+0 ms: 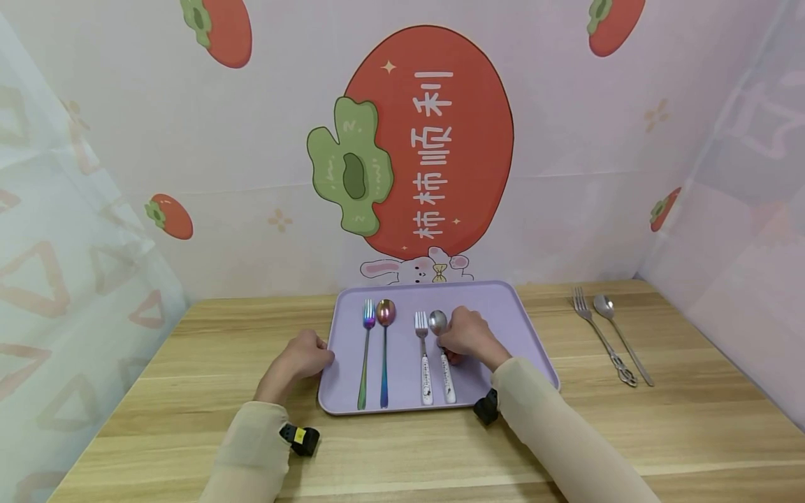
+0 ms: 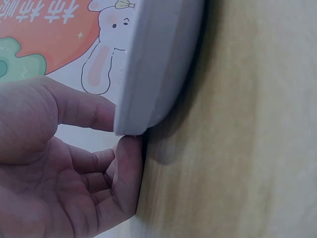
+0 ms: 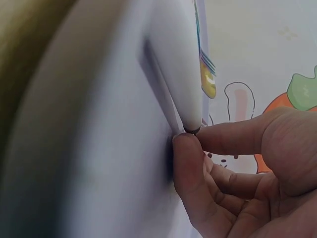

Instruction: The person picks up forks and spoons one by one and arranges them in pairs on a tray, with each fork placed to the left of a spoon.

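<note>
A lilac tray (image 1: 503, 314) lies on the wooden table. My left hand (image 1: 309, 355) pinches its left rim; in the left wrist view one fingertip (image 2: 130, 153) is at the tray's underside. Over the tray, my right hand (image 1: 468, 334) pinches a white-handled spoon (image 1: 448, 381) at its neck, bowl pointing away; the right wrist view shows the white handle (image 3: 178, 64) running from the fingertips. Just left of that spoon is a matching white-handled fork (image 1: 426, 377). Farther left on the tray lie a rainbow-coloured fork (image 1: 365, 356) and a rainbow-coloured spoon (image 1: 385, 349), side by side.
On the table (image 1: 390, 454), right of the tray, lie a silver fork (image 1: 600, 335) with an ornate handle and a plain silver spoon (image 1: 625, 342). Behind the table stands a backdrop (image 1: 251, 140) printed with persimmons and a rabbit. Pale printed sheets hang at both sides.
</note>
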Tool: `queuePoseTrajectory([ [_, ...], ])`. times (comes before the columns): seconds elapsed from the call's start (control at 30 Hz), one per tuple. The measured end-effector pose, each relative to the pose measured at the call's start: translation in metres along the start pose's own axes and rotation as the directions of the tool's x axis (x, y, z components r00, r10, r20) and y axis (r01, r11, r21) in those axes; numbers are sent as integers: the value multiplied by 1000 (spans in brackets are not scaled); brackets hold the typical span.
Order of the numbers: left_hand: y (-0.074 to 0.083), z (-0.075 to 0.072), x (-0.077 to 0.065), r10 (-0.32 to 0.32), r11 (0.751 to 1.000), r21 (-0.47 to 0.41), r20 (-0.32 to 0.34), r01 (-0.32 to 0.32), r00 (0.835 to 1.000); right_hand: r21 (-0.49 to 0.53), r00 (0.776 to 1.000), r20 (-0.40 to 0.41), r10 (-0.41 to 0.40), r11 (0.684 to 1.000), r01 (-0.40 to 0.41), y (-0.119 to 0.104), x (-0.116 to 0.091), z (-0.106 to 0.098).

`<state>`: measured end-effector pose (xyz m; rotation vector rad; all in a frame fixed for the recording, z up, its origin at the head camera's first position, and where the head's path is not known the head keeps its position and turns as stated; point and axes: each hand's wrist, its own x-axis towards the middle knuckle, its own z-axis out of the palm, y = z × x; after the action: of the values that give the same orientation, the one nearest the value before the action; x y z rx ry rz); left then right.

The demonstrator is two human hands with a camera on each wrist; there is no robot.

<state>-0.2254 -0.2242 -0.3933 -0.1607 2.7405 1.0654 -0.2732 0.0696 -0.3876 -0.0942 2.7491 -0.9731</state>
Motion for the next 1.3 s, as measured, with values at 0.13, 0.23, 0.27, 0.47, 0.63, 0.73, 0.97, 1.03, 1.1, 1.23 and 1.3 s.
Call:
queuePoseTrajectory([
  [0.13, 0, 0, 0, 0, 1000, 2, 1, 0, 1000, -1, 1000, -4, 1, 1000, -1, 0, -1, 0],
  [0.23, 0, 0, 0, 2, 1000, 3, -1, -2, 1000, -3, 1000, -5, 6, 1000, -6, 1, -1, 0],
  [0.27, 0, 0, 0, 2, 1000, 6, -2, -2, 1000, -4, 1000, -4, 8, 1000, -8, 1, -1, 0],
  [0.47, 0, -1, 1, -4, 1000, 4, 1, 3, 1000, 10, 999, -3, 34, 999, -34, 1, 0, 0],
  [0.63, 0, -1, 2, -2, 1000, -1, 3, 2, 1000, -11, 1000, -8, 28, 1000, -28, 1, -1, -1],
  [0.73, 0, 0, 2, 1, 1000, 4, 3, -1, 1000, -16, 1000, -10, 20, 1000, -20, 1, -2, -1],
  [0.97, 0, 0, 3, -2, 1000, 0, 3, 2, 1000, -45, 999, -24, -22, 999, 21, 1, -5, -5],
  [1.03, 0, 0, 4, -3, 1000, -4, 4, 3, 1000, -64, 998, -38, -45, 997, 43, 1, -6, -6],
  [1.1, -1, 0, 4, -1, 1000, -2, 2, 1, 1000, -75, 997, -46, -64, 995, 60, 0, -7, -7],
  [1.23, -1, 0, 4, 3, 1000, -1, 4, -3, 1000, -74, 995, -53, -84, 994, 80, -2, -10, -9],
  [1.3, -1, 0, 4, 4, 1000, -3, 6, -4, 1000, -78, 994, -56, -89, 993, 85, -2, -12, -10],
])
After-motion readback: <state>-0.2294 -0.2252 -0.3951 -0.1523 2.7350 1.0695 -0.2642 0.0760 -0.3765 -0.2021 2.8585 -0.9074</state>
